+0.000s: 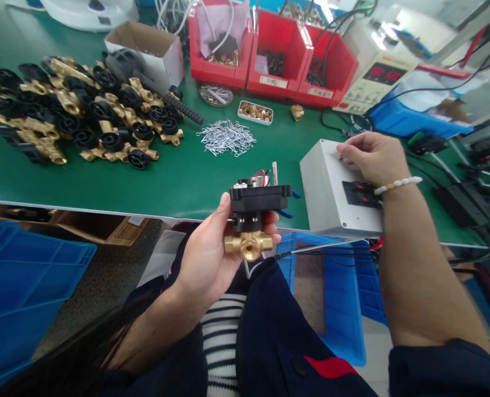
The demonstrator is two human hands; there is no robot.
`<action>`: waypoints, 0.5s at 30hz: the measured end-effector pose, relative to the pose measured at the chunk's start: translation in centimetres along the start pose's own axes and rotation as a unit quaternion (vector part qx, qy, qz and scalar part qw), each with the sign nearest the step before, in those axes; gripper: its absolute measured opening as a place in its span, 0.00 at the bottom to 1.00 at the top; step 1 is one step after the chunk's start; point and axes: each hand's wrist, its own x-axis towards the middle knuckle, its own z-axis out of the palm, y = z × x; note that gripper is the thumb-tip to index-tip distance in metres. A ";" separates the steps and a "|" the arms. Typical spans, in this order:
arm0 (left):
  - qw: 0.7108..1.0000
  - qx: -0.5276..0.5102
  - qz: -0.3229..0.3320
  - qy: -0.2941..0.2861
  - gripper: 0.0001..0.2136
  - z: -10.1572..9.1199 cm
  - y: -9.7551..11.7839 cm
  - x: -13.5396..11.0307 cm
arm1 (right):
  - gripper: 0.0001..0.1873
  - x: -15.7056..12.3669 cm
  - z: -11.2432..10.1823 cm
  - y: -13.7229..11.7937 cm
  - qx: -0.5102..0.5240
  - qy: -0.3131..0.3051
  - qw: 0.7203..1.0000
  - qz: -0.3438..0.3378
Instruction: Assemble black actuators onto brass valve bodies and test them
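My left hand is wrapped round a motorized brass valve, which stands upright just in front of the bench edge. Its black actuator housing sits on top with the inside exposed, and a red wire and a metal post show there. A cable runs below the valve toward the right. At a grey metal test box, my right hand pinches a small switch on the top face. Close to that wrist is a black terminal block with red parts.
Brass valves with black caps are heaped at the left. Cotter pins lie mid-bench near a tray of brass bits. Red bins and a power supply line the back. Blue crates stand below the bench edge.
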 end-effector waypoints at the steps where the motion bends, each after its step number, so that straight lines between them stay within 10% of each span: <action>1: 1.000 0.002 -0.001 0.000 0.22 0.0 0.0 0.0 | 0.06 0.0 0.0 0.0 0.001 0.001 1.000 -0.001; 15: 0.994 -0.097 -0.058 -0.009 0.25 -0.1 0.1 0.1 | 0.05 -0.1 -0.1 -0.2 -0.010 -0.003 1.000 0.015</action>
